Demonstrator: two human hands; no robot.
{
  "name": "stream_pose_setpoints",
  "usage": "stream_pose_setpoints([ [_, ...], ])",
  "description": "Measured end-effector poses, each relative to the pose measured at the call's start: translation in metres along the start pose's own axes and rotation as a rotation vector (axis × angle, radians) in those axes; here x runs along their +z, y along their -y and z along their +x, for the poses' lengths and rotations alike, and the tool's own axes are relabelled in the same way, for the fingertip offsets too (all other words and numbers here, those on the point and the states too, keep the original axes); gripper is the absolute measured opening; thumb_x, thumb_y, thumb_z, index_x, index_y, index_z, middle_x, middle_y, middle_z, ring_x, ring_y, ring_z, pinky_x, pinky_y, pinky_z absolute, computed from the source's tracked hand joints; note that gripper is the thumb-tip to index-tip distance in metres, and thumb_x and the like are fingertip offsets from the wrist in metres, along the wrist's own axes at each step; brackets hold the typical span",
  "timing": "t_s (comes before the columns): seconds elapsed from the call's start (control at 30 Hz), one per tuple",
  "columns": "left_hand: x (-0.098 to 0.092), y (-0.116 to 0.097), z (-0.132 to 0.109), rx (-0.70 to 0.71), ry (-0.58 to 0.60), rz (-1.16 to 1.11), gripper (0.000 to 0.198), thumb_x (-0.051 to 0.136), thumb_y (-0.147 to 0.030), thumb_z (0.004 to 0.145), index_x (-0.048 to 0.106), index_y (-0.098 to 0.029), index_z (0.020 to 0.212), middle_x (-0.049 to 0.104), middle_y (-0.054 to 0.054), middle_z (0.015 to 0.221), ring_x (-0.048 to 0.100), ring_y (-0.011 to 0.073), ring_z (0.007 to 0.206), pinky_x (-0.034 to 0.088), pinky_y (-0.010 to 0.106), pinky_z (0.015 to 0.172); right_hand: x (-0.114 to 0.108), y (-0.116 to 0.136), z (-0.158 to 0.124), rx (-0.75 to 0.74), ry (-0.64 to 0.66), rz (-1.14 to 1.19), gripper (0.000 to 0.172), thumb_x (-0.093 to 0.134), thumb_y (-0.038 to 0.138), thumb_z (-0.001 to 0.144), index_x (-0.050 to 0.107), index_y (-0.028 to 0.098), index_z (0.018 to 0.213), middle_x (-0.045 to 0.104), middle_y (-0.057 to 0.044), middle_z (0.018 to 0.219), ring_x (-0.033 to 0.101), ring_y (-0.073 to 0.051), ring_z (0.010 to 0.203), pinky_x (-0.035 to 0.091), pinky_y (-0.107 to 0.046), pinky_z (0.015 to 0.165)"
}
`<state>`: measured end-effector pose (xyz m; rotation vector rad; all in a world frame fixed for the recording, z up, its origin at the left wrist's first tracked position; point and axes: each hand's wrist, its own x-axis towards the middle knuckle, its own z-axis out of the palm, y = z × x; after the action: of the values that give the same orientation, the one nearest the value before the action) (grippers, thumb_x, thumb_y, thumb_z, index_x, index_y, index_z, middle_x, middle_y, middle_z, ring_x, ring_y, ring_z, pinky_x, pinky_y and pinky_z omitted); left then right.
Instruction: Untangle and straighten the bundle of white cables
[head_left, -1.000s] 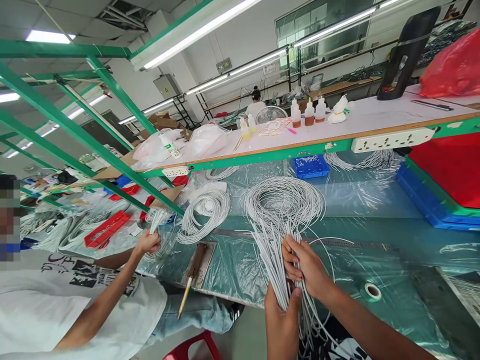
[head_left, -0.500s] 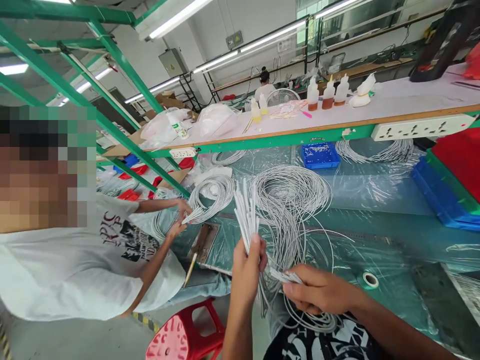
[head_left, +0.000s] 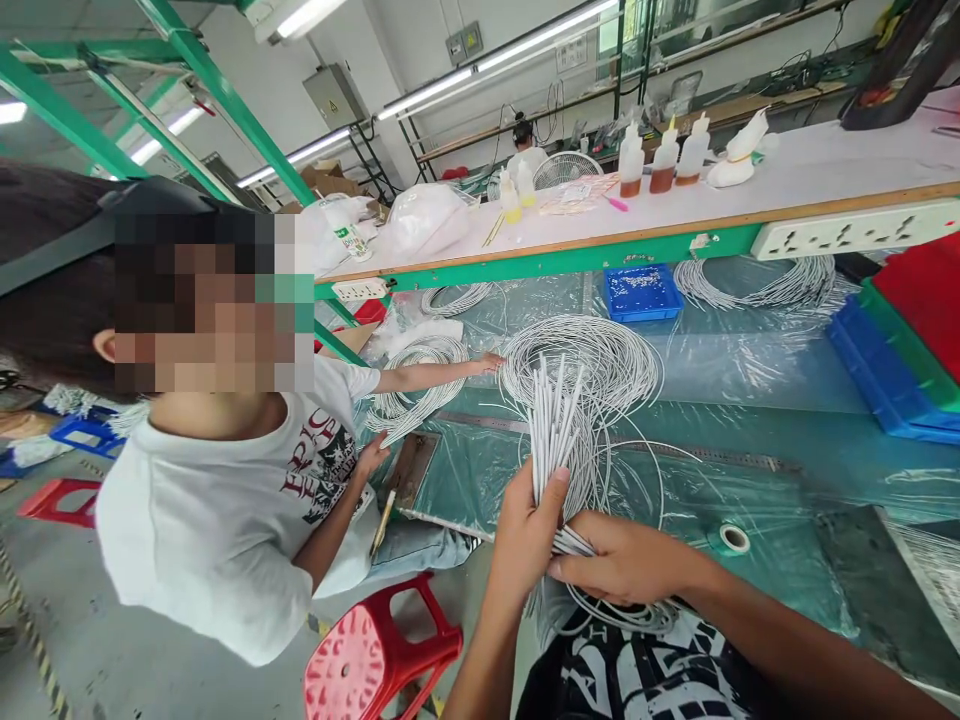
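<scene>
1. Head view, left hand: closed round an upright bundle of white wires, ends fanned above the thumb.
2. Right hand: closed on a second bunch of wires, just beside the left; lengths loop down before black printed clothing.
3. Large coil: flat on the bench, beyond the upright bundle; strands trail from it towards the hands.
4. Co-worker's near hand: beside a smaller coil.
5. Co-worker's outstretched hand: at the large coil's left edge; contact unclear.
6. Ruler: flat, partly beneath wires.
7. Tape roll: right of the hands.
8. Blue tray: holding small white pieces, beyond the large coil.
9. Red stool: on the floor, left.
</scene>
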<state>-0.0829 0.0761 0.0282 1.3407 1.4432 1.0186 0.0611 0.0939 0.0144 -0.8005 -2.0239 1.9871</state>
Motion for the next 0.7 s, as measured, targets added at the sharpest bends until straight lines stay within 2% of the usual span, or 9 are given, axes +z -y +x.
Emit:
stream_pose_setpoints([
  [0.1, -0.002, 0.002, 0.000, 0.020, -0.030, 0.060, 0.037, 0.052, -0.049, 0.093, 0.052, -0.017, 0.075, 0.047, -0.001, 0.067, 0.042, 0.0138, 0.064, 0.033, 0.025, 0.061, 0.005, -0.002, 0.003, -0.036, -0.115, -0.040, 0.015, 0.055, 0.030, 0.084, 0.051, 0.018, 0.079, 0.054, 0.003, 0.068, 0.048, -0.012, 0.063, 0.036, -0.023, 0.057],
  [0.17, -0.004, 0.007, 0.002, -0.025, -0.019, -0.020, 0.040, 0.052, -0.052, 0.093, 0.051, -0.017, 0.075, 0.045, -0.002, 0.065, 0.040, 0.0126, 0.061, 0.033, 0.024, 0.058, 0.006, -0.004, 0.005, -0.069, -0.145, -0.073, 0.010, 0.053, 0.027, 0.084, 0.054, 0.017, 0.081, 0.058, 0.001, 0.074, 0.051, -0.014, 0.070, 0.038, -0.023, 0.062],
  [0.27, -0.005, 0.014, 0.007, -0.143, -0.011, -0.247, 0.044, 0.058, -0.058, 0.088, 0.046, -0.018, 0.073, 0.040, -0.004, 0.062, 0.033, 0.0092, 0.052, 0.026, 0.022, 0.048, 0.006, -0.008, 0.008, -0.066, -0.127, -0.128, 0.007, 0.054, 0.023, 0.083, 0.057, 0.017, 0.081, 0.059, 0.001, 0.073, 0.052, -0.014, 0.071, 0.038, -0.023, 0.061],
  [0.37, -0.002, 0.016, 0.008, -0.174, -0.066, -0.280, 0.046, 0.066, -0.058, 0.082, 0.047, -0.018, 0.072, 0.037, -0.006, 0.058, 0.030, 0.0084, 0.049, 0.022, 0.021, 0.045, 0.008, -0.011, 0.010, -0.066, -0.105, -0.142, 0.006, 0.056, 0.021, 0.081, 0.058, 0.016, 0.081, 0.058, 0.001, 0.071, 0.051, -0.015, 0.070, 0.037, -0.022, 0.060],
  [0.53, 0.003, 0.012, 0.002, -0.143, -0.117, -0.199, 0.043, 0.070, -0.056, 0.079, 0.059, -0.015, 0.073, 0.047, -0.002, 0.060, 0.039, 0.0119, 0.055, 0.033, 0.022, 0.051, 0.013, -0.010, 0.013, -0.111, -0.114, -0.119, 0.007, 0.054, 0.019, 0.080, 0.059, 0.016, 0.083, 0.057, 0.001, 0.071, 0.049, -0.015, 0.068, 0.036, -0.024, 0.058],
  [0.7, 0.000, 0.013, -0.001, -0.149, -0.079, -0.176, 0.040, 0.075, -0.052, 0.074, 0.059, -0.015, 0.071, 0.049, -0.001, 0.063, 0.042, 0.0137, 0.060, 0.035, 0.024, 0.057, 0.014, -0.011, 0.016, -0.114, -0.091, -0.111, 0.011, 0.052, 0.020, 0.079, 0.061, 0.015, 0.086, 0.057, 0.000, 0.072, 0.048, -0.014, 0.066, 0.036, -0.025, 0.058],
])
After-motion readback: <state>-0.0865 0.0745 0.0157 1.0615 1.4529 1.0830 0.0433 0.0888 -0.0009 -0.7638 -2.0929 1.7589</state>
